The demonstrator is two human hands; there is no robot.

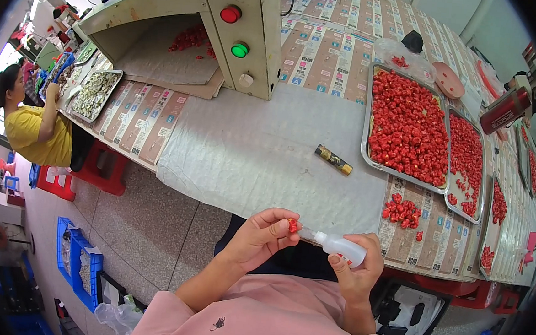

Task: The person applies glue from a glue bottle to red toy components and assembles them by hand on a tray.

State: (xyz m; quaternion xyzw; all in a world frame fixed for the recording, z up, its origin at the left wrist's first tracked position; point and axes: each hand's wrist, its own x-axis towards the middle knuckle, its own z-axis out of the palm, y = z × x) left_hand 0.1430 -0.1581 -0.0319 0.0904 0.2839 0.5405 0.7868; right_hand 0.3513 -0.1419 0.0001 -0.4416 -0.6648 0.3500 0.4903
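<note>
Between the thumb and fingertips of my left hand [256, 239] is a small glossy red piece [293, 225]; its exact kind is too small to make out. My right hand [360, 272] is wrapped round a translucent white squeeze bottle [341, 247], tilted on its side. The bottle's thin nozzle points left at the red piece; whether they touch I cannot tell. Both hands are just off the table's front edge, over my lap. Right of them on the table lies a small loose pile of similar red pieces [402, 211].
A metal tray [367, 128] heaped with red pieces stands at the right, beside another red-filled tray [482, 184]. A black-and-gold tube [333, 160] lies on the grey sheet [237, 159]. A beige machine [253, 40] with red and green buttons stands ahead. A person in yellow [41, 131] sits far left.
</note>
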